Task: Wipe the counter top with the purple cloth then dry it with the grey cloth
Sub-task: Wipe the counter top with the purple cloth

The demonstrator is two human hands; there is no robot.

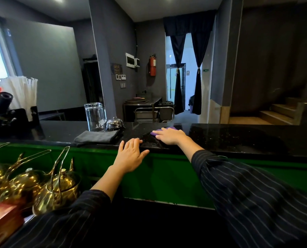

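The black speckled counter top [238, 136] runs across the view above a green front panel. My right hand [170, 136] lies flat on the purple cloth [172, 129], pressing it onto the counter near the middle; only the cloth's far edge and left corner show. My left hand [131, 154] rests palm down on the counter's near edge, fingers spread, holding nothing. The grey cloth [97, 136] lies folded on the counter just left of my left hand.
A glass mug [95, 116] and a chrome service bell [114, 123] stand behind the grey cloth. A black holder with straws [22, 92] sits at the far left. Brass teapots [57, 190] and a red box [2, 222] sit below the counter on the left.
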